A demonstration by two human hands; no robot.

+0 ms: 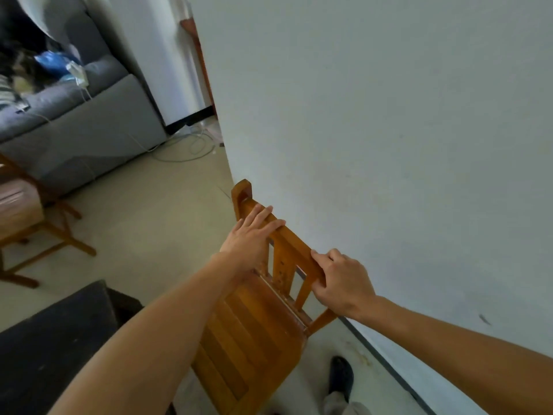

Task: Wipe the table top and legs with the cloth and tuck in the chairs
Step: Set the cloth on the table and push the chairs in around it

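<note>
**A:** Where is the chair (254,330)?

**B:** Close against the wall (389,115), with its seat towards the dark worktop (45,339) at lower left. It isn't tucked in yet. The right hand (341,280) grips the top rail with its fingers (321,259) curled round it. The left hand (250,235) only lies over the rail, fingers nearly straight.

**A:** What could go wrong?

**B:** The hold looks lopsided. If the chair is lifted like this, I'd expect the left end to dip or swing and the rail to scrape the wall. The right knuckles are also close to the wall and could get pinched.

**A:** Anything lower down?

**B:** A shoe (341,377) stands near the chair's back corner. If the chair is dropped or dragged, a leg could catch it.

**A:** And the cloth?

**B:** It's not in view, and neither hand holds it. I can't tell whether the wiping is done.
</note>
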